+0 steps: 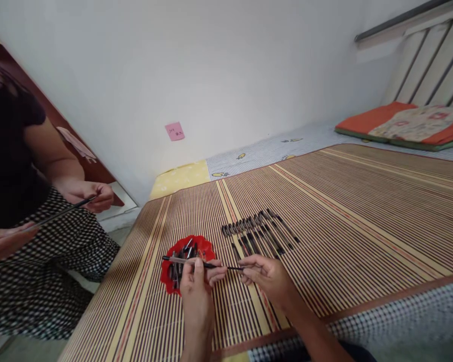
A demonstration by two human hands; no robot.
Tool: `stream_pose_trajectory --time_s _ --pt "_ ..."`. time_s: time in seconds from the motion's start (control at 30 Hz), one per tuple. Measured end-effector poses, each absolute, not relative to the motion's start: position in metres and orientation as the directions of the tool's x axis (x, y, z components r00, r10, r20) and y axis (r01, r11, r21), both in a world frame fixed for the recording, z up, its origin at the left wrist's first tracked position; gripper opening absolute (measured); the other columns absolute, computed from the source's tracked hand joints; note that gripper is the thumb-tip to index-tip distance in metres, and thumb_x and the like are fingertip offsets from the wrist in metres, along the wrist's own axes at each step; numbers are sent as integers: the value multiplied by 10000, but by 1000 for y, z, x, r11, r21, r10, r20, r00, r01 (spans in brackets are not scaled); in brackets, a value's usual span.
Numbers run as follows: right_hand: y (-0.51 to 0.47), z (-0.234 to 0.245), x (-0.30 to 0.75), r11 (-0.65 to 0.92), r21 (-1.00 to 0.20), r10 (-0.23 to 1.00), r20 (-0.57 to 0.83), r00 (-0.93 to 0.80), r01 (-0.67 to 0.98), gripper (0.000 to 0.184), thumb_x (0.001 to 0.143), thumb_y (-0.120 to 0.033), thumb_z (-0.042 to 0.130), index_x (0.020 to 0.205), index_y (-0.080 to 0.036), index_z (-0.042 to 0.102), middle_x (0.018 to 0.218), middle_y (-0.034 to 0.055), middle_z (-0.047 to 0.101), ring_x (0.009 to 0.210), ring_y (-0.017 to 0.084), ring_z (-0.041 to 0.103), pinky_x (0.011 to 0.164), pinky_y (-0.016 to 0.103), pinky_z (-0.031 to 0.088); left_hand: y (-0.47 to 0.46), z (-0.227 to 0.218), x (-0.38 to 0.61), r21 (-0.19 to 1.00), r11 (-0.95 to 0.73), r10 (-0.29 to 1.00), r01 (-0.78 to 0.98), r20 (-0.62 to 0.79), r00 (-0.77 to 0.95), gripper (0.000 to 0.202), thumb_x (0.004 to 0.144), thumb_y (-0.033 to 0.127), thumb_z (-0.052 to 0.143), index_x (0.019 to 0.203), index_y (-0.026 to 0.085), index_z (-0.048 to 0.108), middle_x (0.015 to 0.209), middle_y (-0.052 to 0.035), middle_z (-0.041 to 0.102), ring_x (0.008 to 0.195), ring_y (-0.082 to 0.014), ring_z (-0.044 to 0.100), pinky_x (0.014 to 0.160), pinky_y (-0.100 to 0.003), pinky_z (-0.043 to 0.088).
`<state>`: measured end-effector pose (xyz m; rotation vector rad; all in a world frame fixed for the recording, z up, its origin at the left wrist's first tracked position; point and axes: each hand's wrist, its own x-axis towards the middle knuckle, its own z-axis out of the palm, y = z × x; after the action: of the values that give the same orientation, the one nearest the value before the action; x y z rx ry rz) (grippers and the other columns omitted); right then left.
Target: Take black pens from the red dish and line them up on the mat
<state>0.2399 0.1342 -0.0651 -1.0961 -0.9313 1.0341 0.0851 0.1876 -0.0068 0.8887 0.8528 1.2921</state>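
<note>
Slim pen with a clear barrel and black ends [181,260] is up off the brown-and-tan striped slat mat [343,236], roughly level, mid-way where both hands can get at it. Left hand [197,289] has thumb and fingers pinched round the barrel, looks like the anchoring side; the pen's left end sticks out free over the bowl. Right hand [266,274] has fingertips pinched on a thin dark rod [234,268] at the pen's right end; fingertip grip makes sense, rod's skinny. Can't tell if the rod sits inside the pen or just meets it, left fingers hide the join. Red scalloped bowl [165,277] holding loose dark and shiny slim parts [189,246] sits just left, partly hidden by the left hand; rim probably stops small stuff rolling away. Row of dark slender pens [259,234] lies far of the right hand, roughly parallel, likely so each stays visible. Person in a dark top [7,151], far left, holds a dark slender stick [66,213].
</note>
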Motion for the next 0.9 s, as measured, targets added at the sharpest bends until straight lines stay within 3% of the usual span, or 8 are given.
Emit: stream_pose_trajectory --time_s 0.17,0.3,0.37,0.47,0.53,0.63,0.9 --pt "127 -52 236 149 -988 946 130 296 -45 161 801 -332 695 906 -212 717 786 30 711 760 195 685 713 316 545 191 -8 81 875 153 988 -460 -120 99 382 734 387 790 897 201 499 742 -48 749 613 -168 731 588 -233 572" --pt "123 -44 234 236 -954 908 285 308 185 99 849 -289 646 854 -227 723 810 31 695 782 188 650 714 295 498 191 -10 80 866 169 985 -471 -137 103 365 746 377 785 902 199 507 748 -50 753 622 -165 734 605 -235 580" --pt "124 -45 233 271 -938 889 331 318 217 105 855 -288 643 845 -222 723 834 39 682 801 187 636 718 289 481 191 -11 80 865 166 986 -474 -136 97 366 748 386 782 899 199 507 742 -48 752 613 -164 732 604 -237 582" --pt "129 -52 232 190 -980 922 200 330 63 185 858 -354 639 780 -196 695 708 21 635 676 159 599 628 269 456 191 -11 79 869 146 988 -472 -106 112 368 754 394 779 907 199 507 749 -43 752 612 -159 729 607 -237 582" --pt "132 -58 232 79 -994 966 56 252 -81 331 874 -458 603 699 -180 646 591 -3 569 550 132 545 544 257 423 191 -12 78 876 139 985 -462 -75 154 359 763 391 773 910 200 508 767 -37 753 634 -157 734 611 -230 579" --pt "132 -63 233 -54 -977 992 -76 96 -209 461 859 -591 570 694 -164 626 572 -18 536 467 100 479 479 245 378 191 -14 77 889 133 981 -438 -55 187 345 777 394 761 902 202 503 765 -24 749 677 -173 746 609 -234 579" --pt "127 -57 238 -123 -928 988 -146 41 -353 427 850 -542 541 761 -144 669 638 -2 559 509 98 489 495 236 368 195 -26 79 876 194 980 -441 -156 120 373 728 341 792 895 198 491 730 -35 748 645 -198 747 571 -245 576"
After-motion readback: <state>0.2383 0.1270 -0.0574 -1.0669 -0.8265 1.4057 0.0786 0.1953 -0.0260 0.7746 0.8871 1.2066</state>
